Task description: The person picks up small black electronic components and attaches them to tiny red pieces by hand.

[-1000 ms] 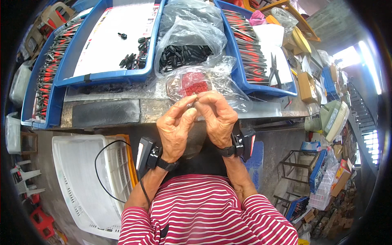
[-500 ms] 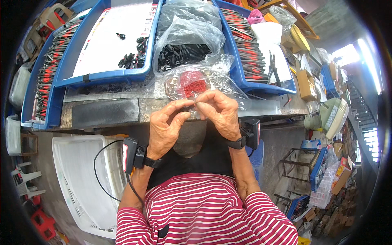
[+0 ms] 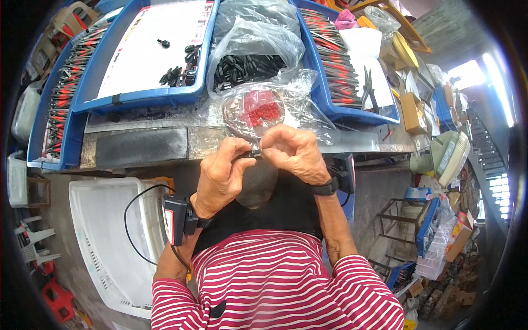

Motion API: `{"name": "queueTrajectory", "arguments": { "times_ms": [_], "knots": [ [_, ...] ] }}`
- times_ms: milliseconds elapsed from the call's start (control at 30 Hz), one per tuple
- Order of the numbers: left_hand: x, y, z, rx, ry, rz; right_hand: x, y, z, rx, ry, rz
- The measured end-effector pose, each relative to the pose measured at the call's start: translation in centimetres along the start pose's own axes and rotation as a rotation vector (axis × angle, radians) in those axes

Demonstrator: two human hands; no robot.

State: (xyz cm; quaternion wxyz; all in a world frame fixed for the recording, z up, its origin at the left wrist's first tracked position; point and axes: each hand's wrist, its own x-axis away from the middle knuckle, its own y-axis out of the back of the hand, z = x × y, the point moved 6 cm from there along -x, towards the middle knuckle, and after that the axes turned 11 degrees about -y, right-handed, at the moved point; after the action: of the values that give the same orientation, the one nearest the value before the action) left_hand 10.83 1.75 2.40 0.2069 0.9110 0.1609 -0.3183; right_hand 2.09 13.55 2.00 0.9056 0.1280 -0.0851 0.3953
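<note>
My left hand (image 3: 224, 171) pinches a small dark, slim part (image 3: 250, 154) between thumb and fingers. At that part's right end, the fingertips of my right hand (image 3: 296, 155) are pressed together; whatever they grip is too small to make out. Both hands are at the table's front edge. Just beyond them lies a clear plastic bag with small red pieces (image 3: 260, 107). Farther back, a larger clear bag (image 3: 254, 41) holds many small black parts (image 3: 247, 71).
Blue trays (image 3: 146, 100) line the table's back, one with loose black parts. Slim red-and-black pieces (image 3: 336, 60) fill the right tray, near black pliers (image 3: 368, 91). A dark pad (image 3: 142, 147) lies front left. A white crate (image 3: 104, 236) stands below the table.
My hands have shifted slightly, and the dark part between them shows more plainly now. My right wrist has moved a little to the right.
</note>
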Motion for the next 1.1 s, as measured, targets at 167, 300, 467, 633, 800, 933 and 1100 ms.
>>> {"name": "queueTrajectory", "arguments": {
  "times_ms": [167,300,467,633,800,933,1100],
  "knots": [
    [0.0,-0.5,-0.4,-0.007,-0.009,0.025,-0.1,-1.0,-0.5,-0.131,0.093,0.067],
    [-0.3,-0.4,0.1,0.136,0.114,-0.022,0.0,-1.2,-0.6,-0.274,0.012,0.064],
    [-3.7,3.9,-0.6,-0.127,0.031,-0.078,-0.4,1.7,-0.1,0.012,0.238,-0.367],
    [-8.2,9.2,0.7,-0.376,0.015,-0.275,-1.6,1.5,0.8,0.514,0.475,-0.535],
    [-10.8,11.3,6.2,-0.687,0.096,-0.106,-2.2,0.9,1.0,0.688,0.441,-0.542],
    [-9.9,12.0,9.9,-0.945,0.178,0.02,-2.8,-0.2,1.2,0.896,0.379,-0.525],
    [-10.3,8.3,5.9,-0.623,-0.1,-0.144,-3.4,-0.9,0.9,1.015,0.37,-0.494]
  ]
}}
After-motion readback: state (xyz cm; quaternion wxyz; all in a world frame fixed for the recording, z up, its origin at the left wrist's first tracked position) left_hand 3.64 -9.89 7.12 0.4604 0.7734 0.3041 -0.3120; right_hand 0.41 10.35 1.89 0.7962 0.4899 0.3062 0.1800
